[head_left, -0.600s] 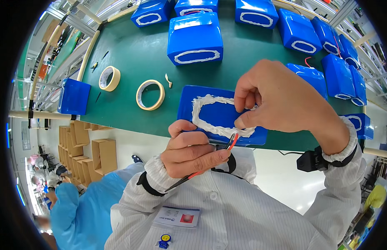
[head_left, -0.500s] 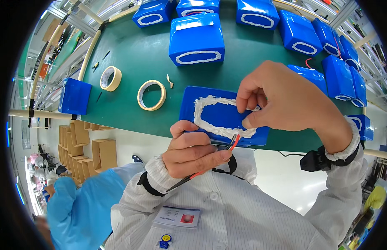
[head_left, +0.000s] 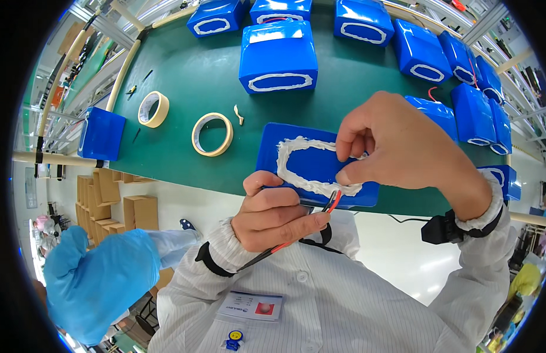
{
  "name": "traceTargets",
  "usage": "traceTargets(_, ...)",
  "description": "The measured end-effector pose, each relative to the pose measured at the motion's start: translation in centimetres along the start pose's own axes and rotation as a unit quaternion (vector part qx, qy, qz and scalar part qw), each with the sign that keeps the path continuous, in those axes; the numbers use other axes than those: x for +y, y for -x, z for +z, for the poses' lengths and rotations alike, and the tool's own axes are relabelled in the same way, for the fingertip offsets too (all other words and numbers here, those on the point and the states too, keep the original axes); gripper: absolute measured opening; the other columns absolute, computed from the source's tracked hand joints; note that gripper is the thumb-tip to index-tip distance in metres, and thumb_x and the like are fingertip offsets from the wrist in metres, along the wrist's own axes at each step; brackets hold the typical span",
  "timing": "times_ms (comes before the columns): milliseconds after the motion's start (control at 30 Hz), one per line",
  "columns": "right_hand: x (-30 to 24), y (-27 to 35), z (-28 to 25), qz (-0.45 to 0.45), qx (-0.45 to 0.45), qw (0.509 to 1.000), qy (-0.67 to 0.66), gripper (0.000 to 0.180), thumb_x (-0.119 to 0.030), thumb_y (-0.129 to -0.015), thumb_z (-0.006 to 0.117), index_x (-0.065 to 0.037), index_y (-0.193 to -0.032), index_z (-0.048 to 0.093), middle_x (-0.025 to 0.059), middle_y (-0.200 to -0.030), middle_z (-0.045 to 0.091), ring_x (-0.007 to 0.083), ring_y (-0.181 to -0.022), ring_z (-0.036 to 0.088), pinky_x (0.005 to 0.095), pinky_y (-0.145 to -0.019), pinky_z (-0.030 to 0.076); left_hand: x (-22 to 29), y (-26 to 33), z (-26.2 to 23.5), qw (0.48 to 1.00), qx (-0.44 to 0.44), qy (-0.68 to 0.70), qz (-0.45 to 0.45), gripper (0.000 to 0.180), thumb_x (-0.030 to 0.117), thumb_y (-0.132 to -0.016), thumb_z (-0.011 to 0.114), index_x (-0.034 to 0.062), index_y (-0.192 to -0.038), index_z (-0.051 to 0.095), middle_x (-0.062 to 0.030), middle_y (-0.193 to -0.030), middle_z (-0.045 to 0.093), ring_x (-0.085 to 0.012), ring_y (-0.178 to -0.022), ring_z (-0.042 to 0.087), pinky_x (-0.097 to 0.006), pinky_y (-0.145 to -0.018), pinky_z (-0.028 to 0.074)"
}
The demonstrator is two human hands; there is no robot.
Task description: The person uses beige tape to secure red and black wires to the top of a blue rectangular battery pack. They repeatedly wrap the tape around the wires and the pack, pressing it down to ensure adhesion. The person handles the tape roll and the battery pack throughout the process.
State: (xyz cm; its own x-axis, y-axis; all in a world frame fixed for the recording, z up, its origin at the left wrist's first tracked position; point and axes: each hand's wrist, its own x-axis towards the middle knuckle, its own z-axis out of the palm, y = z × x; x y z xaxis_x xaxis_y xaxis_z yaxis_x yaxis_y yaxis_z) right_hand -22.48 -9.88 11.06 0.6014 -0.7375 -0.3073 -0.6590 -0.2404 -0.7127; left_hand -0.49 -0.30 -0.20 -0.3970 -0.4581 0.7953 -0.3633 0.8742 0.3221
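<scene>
A: Where is the blue pack [head_left: 313,163] just now, compared with the hands?

B: At the near edge of the green table [head_left: 179,70], right in front of the person. The left hand [head_left: 280,215] is at its near left corner, and the right hand [head_left: 396,144] comes over its right part from above

A: What is the left hand doing?

B: Its fingers are curled around a pair of red and black wires [head_left: 331,203], which run from the near side of the pack across the fingers toward the left wrist. One bent finger rests against the pack's corner

A: And the right, wide or narrow?

B: Narrow. Thumb and forefinger point at each other with a small gap, just by the pack's face; I cannot tell whether anything is between them

A: What is that pale band?

B: A rough white ring [head_left: 283,165] on the pack's upper face, longer than it is wide. The right hand covers some of its right end

A: Anything near?

B: Two tape rolls [head_left: 229,136] to the left, well apart from the hands, and another blue pack [head_left: 277,57] farther back, with a white oval on its front
</scene>
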Motion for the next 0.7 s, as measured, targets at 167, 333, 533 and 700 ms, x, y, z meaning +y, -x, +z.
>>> traceTargets(167, 0.4, 0.1, 0.3, -0.020, 0.009, 1.000, -0.007, 0.022, -0.013, -0.064, 0.084, 0.000, -0.078, 0.073, 0.0064, -0.069, 0.066, 0.0131, -0.063, 0.060, 0.0260, -0.058, 0.047, 0.1, -0.3, 0.2, 1.000, 0.019, 0.009, -0.001, 0.035, 0.014, -0.066, 0.087, 0.0144, -0.101, 0.078, 0.0075, -0.076, 0.063, -0.0120, -0.081, 0.057, -0.033, -0.083, 0.041)
traceTargets(333, 0.1, 0.4, 0.7, -0.024, 0.024, 0.999, -0.012, 0.022, -0.012, -0.066, 0.084, 0.001, -0.079, 0.073, 0.0069, -0.072, 0.067, 0.0132, -0.062, 0.061, 0.0259, -0.056, 0.047, -0.1, -0.1, -0.2, 1.000, -0.010, -0.002, 0.002, 0.037, 0.015, -0.066, 0.090, 0.0152, -0.101, 0.078, 0.0077, -0.077, 0.063, -0.0140, -0.081, 0.055, -0.037, -0.082, 0.039)
traceTargets(533, 1.4, 0.8, 0.9, -0.127, 0.054, 0.990, 0.027, 0.016, -0.009, -0.070, 0.083, -0.002, -0.081, 0.075, 0.0084, -0.073, 0.067, 0.0160, -0.060, 0.063, 0.0267, -0.055, 0.048, -0.1, 0.4, 0.0, 1.000, 0.001, 0.002, -0.001, 0.038, 0.014, -0.066, 0.091, 0.0160, -0.102, 0.077, 0.0082, -0.077, 0.063, -0.0144, -0.082, 0.054, -0.039, -0.083, 0.038)
traceTargets(700, 2.0, 0.9, 0.8, -0.212, 0.069, 0.971, 0.081, 0.013, -0.010, -0.072, 0.083, -0.005, -0.082, 0.076, 0.0076, -0.071, 0.066, 0.0170, -0.058, 0.063, 0.0277, -0.053, 0.047, 0.1, -0.4, -0.2, 1.000, 0.002, 0.004, -0.007, 0.037, 0.014, -0.065, 0.088, 0.0151, -0.101, 0.079, 0.0073, -0.076, 0.064, -0.0119, -0.081, 0.056, -0.032, -0.081, 0.041)
